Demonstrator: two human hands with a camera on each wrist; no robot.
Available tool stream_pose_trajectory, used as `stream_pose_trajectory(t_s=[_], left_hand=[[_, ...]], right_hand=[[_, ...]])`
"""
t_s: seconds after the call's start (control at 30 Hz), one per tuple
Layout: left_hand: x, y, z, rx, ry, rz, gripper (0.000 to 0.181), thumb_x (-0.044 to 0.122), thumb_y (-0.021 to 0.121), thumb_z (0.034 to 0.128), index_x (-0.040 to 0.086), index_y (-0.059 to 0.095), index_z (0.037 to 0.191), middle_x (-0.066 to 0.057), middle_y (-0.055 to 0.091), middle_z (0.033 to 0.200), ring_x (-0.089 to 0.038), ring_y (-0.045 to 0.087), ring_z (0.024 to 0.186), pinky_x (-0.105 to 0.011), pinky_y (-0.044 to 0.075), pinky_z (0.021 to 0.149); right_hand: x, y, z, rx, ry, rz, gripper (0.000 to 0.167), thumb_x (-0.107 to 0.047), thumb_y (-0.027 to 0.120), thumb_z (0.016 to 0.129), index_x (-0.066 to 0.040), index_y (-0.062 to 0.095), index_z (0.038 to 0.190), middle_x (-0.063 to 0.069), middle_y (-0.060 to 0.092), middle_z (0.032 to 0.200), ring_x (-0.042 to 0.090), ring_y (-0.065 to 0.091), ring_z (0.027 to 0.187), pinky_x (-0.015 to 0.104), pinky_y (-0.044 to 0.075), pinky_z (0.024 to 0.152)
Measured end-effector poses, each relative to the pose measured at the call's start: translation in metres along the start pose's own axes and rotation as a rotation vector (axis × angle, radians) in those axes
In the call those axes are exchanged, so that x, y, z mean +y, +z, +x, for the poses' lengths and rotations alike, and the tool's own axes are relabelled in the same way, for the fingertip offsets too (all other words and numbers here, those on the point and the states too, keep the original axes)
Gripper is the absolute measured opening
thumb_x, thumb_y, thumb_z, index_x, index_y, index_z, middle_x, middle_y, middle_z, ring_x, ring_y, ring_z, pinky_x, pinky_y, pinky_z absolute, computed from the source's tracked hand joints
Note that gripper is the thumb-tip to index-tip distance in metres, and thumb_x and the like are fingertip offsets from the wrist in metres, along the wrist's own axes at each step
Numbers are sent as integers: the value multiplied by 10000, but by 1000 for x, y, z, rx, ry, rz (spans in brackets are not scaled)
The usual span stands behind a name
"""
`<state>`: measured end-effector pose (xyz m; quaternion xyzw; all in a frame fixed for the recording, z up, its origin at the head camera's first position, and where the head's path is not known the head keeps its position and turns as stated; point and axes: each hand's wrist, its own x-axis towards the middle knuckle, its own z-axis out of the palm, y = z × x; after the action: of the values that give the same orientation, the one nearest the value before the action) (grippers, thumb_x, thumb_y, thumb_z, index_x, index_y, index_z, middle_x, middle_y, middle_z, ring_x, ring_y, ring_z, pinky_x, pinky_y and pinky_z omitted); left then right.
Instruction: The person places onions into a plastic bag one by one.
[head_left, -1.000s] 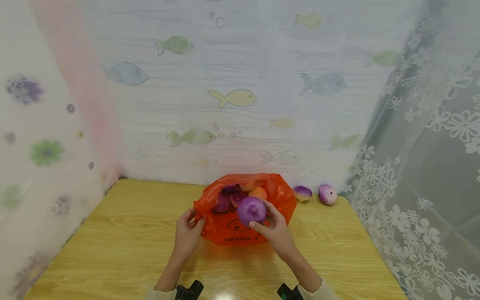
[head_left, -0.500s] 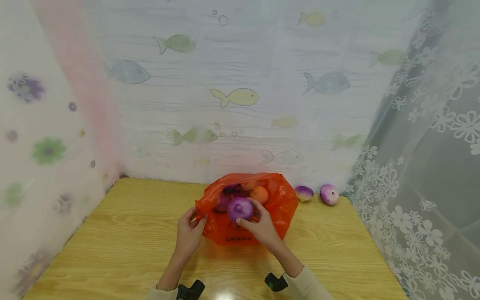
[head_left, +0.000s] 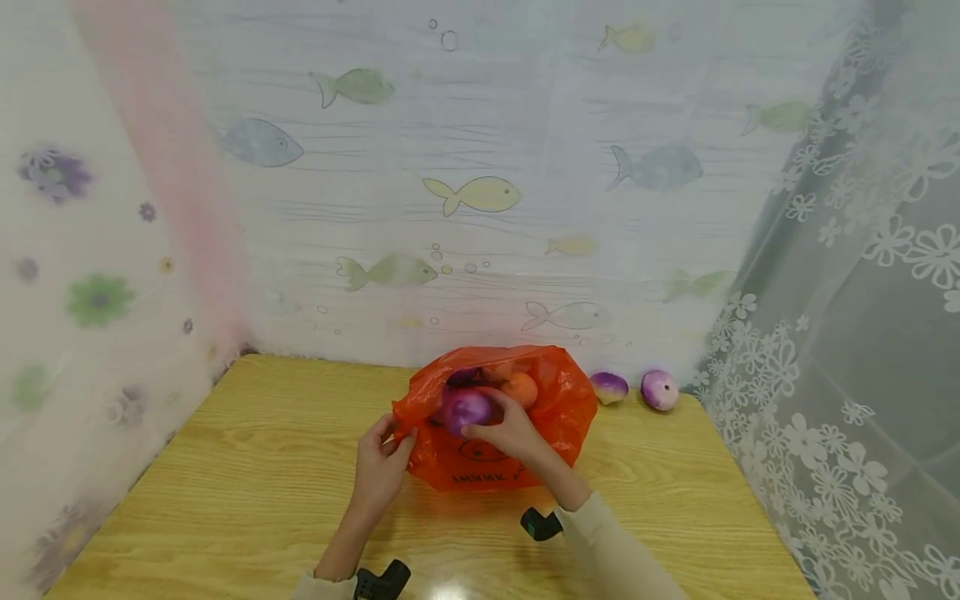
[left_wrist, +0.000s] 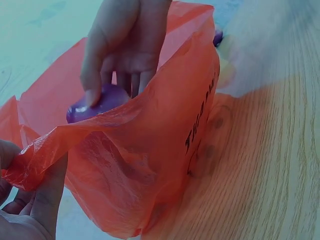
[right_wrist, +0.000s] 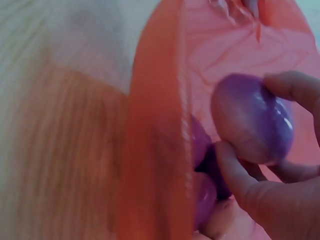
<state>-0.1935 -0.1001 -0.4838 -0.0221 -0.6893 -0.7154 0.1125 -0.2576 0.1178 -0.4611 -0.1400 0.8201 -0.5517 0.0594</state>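
Pinching a rounded onion between thumb and fingers, the right hand on my feed keeps to the lower middle of the head view, with the onion in the mouth of a red plastic bag. I see the onion's smooth skin shine deep purple and fade to a paler pinkish patch, while the left hand, lower left of centre, grips the bag's crumpled edge.
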Motion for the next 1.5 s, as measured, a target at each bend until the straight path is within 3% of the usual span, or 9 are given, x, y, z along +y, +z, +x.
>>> stream_pose_trajectory(t_s=[0.17,0.37,0.53,0.73,0.9,1.13,1.5], left_hand=[[0,0,0,-2,-3,0,306,29,597,1008,-29,590,1308,-216,598,1295,-359,693,1048,-229,575,823],[0,0,0,-2,-1,8,316,29,602,1007,-18,591,1319,-206,605,1290,-335,703,1037,-253,584,838],[-1,0,-1,4,6,12,297,12,600,1001,-24,600,1295,-210,611,1258,-301,713,993,-237,584,808],[-2,1,-1,2,5,18,301,10,592,1003,-22,594,1302,-207,609,1261,-313,708,995,-271,598,809],[-3,0,-1,-4,-8,16,307,8,588,1005,-5,592,1311,-195,606,1274,-327,703,1022,-276,596,825],[-4,0,-1,6,52,11,282,-8,598,990,-48,608,1268,-219,624,1239,-282,721,969,-238,588,786],[-4,0,-2,13,39,4,281,-15,602,983,-36,619,1263,-210,626,1232,-234,719,906,-236,590,736]], right_hand=[[0,-7,16,-137,-8,-81,737,-191,836,815,-67,509,1463,158,565,1390,322,575,1229,519,475,1062],[-1,-11,32,-203,-26,-178,763,-171,867,763,-117,543,1451,134,576,1387,297,567,1244,495,460,1081],[2,-9,41,-206,-31,-220,766,-178,876,754,-143,549,1447,98,576,1381,280,564,1227,476,450,1086],[10,-3,46,-200,-54,-211,739,-174,891,745,-84,573,1406,106,629,1315,264,591,1186,470,462,1074],[15,1,46,-212,-32,-177,735,-162,890,757,-70,562,1409,116,623,1321,269,593,1183,471,474,1064],[18,2,46,-224,-22,-174,742,-95,892,751,-36,552,1408,154,606,1349,306,577,1211,493,468,1066],[16,-1,45,-250,-8,-213,747,-117,891,755,-57,553,1418,131,623,1342,295,588,1199,486,476,1058]])
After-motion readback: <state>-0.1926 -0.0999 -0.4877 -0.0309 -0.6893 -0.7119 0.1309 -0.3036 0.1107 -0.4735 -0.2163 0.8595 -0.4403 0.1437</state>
